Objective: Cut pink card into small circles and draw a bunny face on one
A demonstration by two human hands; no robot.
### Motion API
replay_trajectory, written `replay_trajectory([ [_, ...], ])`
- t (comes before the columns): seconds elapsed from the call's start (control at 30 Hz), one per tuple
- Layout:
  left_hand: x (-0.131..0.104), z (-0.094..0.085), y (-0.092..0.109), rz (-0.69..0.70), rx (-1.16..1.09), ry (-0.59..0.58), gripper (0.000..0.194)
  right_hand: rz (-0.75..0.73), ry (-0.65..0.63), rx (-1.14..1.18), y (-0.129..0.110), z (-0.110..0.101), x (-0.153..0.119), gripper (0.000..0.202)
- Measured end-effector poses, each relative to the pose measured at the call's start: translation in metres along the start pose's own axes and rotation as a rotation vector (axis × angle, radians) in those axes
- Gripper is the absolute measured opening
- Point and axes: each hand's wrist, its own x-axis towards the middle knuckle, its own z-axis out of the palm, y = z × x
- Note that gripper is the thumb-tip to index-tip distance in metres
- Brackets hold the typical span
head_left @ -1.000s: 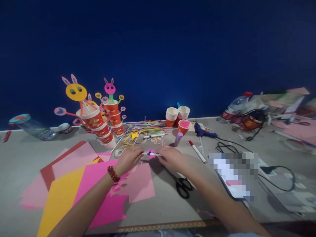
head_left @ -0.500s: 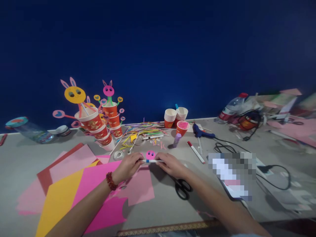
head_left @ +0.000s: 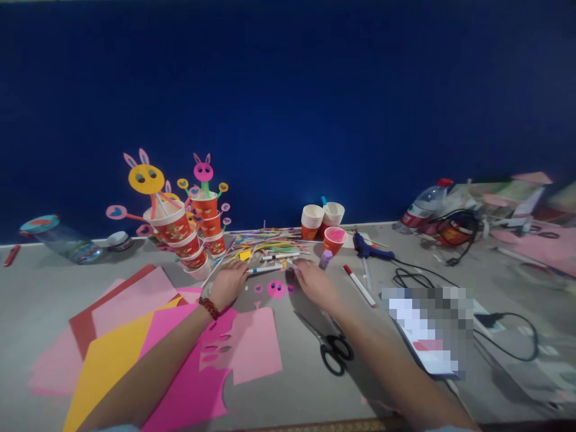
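Note:
A white marker with a blue band [head_left: 264, 269] runs between my hands, just behind a round magenta face with eyes [head_left: 275, 288]. My left hand [head_left: 229, 284], a beaded bracelet at its wrist, has its fingers closed around the marker's left end. My right hand [head_left: 310, 281] is near the marker's other end, over paper scraps; its fingertips are too blurred to tell what they touch. Small pink pieces with blue hearts [head_left: 258, 288] lie on both sides of the face. Black-handled scissors [head_left: 333, 348] rest in front of my right hand.
Coloured paper sheets [head_left: 112, 354] spread at the left, below stacked red cups with rabbit faces [head_left: 173, 228]. Pipe cleaners [head_left: 270, 243] lie at the back. A glue stick [head_left: 325, 259], red marker [head_left: 359, 286], glue gun [head_left: 371, 249] and phone [head_left: 423, 330] are at the right.
Both hands have moved back, away from me, with the marker leaving my right hand's grip. The magenta face and heart pieces now show uncovered on the table.

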Motion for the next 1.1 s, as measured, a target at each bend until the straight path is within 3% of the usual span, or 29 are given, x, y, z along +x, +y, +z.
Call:
replay_trajectory([
  [0.13, 0.009, 0.007, -0.004, 0.006, 0.044, 0.028, 0.015, 0.027, -0.028, -0.054, 0.006, 0.010, 0.011, 0.032],
  [0.33, 0.066, 0.033, 0.015, 0.072, 0.039, 0.008, 0.012, 0.063, -0.005, -0.112, 0.001, 0.022, 0.024, 0.031],
  [0.47, 0.087, 0.048, 0.011, 0.048, 0.006, 0.033, 0.017, 0.021, 0.014, -0.115, 0.000, 0.023, 0.026, 0.031],
  [0.77, 0.080, 0.050, -0.006, -0.015, -0.065, 0.087, 0.019, -0.184, -0.019, -0.070, -0.003, 0.037, 0.054, 0.033],
  [1.1, 0.073, 0.045, -0.002, -0.070, -0.049, 0.080, 0.021, -0.140, -0.142, -0.113, 0.003, 0.014, 0.009, 0.028],
])
